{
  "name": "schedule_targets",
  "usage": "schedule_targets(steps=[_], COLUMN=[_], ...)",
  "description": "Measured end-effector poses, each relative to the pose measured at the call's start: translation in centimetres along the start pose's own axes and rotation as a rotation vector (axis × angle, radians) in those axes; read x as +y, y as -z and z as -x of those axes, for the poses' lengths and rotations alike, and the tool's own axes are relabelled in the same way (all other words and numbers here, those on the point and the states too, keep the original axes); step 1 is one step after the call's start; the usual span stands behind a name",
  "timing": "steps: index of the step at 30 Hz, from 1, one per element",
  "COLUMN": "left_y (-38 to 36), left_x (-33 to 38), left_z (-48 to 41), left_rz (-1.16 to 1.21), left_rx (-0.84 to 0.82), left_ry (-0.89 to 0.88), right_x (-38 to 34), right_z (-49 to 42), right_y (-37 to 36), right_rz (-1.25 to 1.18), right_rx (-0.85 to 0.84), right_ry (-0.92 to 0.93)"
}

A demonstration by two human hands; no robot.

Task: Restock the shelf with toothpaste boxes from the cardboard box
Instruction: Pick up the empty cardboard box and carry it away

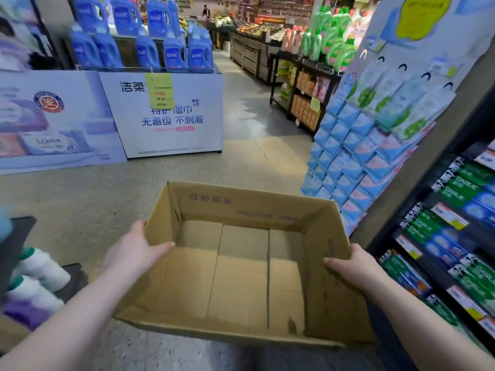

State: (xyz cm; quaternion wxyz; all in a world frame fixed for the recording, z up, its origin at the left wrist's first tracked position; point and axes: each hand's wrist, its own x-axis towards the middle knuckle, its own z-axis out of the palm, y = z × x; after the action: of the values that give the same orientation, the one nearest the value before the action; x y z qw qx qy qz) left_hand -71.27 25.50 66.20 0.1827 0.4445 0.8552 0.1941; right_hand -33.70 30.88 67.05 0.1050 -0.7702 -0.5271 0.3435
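Note:
I hold an open brown cardboard box (pixel 241 210) in front of me above the floor. Nothing lies inside it; only its bare bottom flaps show. My left hand (pixel 134 250) grips the box's left wall, thumb inside. My right hand (pixel 353 266) grips the right wall the same way. On the right stands a dark shelf (pixel 417 223) with rows of green and blue toothpaste boxes (pixel 466 188) lying on several levels.
A hanging display of blue and pink packets (pixel 356 156) fills the shelf's end panel. A promotional stand (pixel 160 113) topped with blue detergent bottles (pixel 174 52) stands ahead left. White bottles (pixel 34 277) sit low at my left. The grey aisle floor (pixel 254 108) runs ahead.

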Motion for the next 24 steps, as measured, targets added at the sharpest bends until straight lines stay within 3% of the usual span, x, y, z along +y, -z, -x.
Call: schedule_targets(steps=[13,24], left_y=[2.2,5.1], left_x=[2.6,4.2], left_z=[-20.1,-43.3], left_rz=[0.019,-0.008], left_rx=[0.093,0.010], left_ry=[0.074,-0.050], right_x=[-17.9,-31.7], right_z=[-16.0,-26.2], right_y=[-1.5,-7.2], right_rz=[0.087,-0.018], right_rx=[-0.021,0.093], right_ry=[0.123,-0.008])
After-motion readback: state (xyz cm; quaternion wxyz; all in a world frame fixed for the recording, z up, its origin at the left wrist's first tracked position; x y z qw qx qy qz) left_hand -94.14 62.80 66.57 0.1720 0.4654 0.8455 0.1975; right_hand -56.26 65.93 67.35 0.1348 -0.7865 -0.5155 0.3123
